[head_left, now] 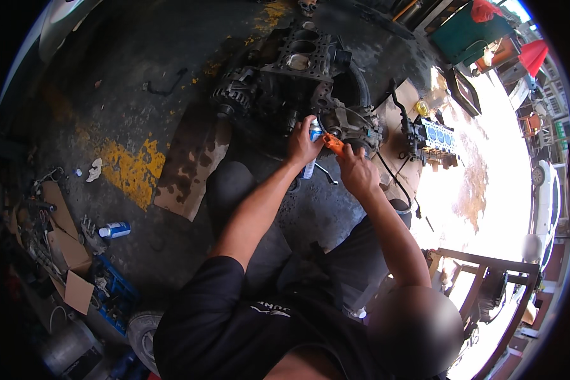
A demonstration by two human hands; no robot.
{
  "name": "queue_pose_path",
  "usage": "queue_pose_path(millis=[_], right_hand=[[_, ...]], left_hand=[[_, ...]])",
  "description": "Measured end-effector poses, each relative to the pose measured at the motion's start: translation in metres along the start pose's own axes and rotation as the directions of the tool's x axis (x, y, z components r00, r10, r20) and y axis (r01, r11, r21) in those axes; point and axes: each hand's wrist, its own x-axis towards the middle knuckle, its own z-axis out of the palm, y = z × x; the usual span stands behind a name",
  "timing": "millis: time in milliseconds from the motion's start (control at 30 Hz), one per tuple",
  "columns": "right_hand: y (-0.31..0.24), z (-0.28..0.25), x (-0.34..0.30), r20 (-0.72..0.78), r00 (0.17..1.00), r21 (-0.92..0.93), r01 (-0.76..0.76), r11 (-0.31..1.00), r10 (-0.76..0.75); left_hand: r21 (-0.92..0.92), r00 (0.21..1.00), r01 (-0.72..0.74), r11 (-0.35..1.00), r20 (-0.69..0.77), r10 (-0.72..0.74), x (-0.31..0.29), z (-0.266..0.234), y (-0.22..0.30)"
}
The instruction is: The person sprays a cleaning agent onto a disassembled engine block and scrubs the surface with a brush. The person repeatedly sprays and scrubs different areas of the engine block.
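Observation:
Just in front of the engine, my left hand (304,144) is closed around an upright blue and white spray can (316,131). Its lower part shows beneath my fingers. My right hand (359,172) grips an orange handheld tool (334,145) whose far end meets the can near my left fingers. The tool's exact kind is too small to tell. Beyond both hands stands a greasy, partly dismantled engine (323,63) with open cylinder bores. Its alternator-like part (234,92) sits at the left, and metal housings (354,126) lie close to my right hand.
Stained cardboard (187,168) lies left of the engine. A cylinder head (438,138) rests on more cardboard at the right. Another blue and white can (114,230) lies on the floor by a blue crate (117,288) and scattered tools. A metal frame (487,259) stands at lower right.

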Motion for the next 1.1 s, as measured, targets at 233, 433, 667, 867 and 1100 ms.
queue_pose_path(millis=[233,433,667,867,1100], right_hand=[[0.009,-0.011,-0.016,-0.034,0.996,-0.036,0.083,0.996,-0.085],[0.029,-0.068,-0.03,0.0,0.99,0.113,0.142,0.983,-0.143],[-0.019,-0.183,0.035,0.068,0.964,0.245,0.236,0.941,-0.259],[-0.063,-0.202,0.137,0.274,0.934,0.117,0.203,0.972,-0.228],[-0.102,-0.216,0.161,0.451,0.877,0.061,0.152,0.987,-0.163]], left_hand=[[0.013,1.0,0.021,1.0,0.019,-0.022,-0.005,-0.007,0.002],[-0.059,1.0,-0.013,0.998,-0.024,0.012,-0.006,-0.04,0.006],[-0.057,0.968,-0.038,0.998,-0.252,0.023,0.052,-0.134,0.017],[0.053,0.964,-0.041,0.998,-0.262,0.054,0.06,-0.147,0.014],[0.045,0.994,-0.024,0.999,-0.101,0.029,0.04,-0.131,0.01]])
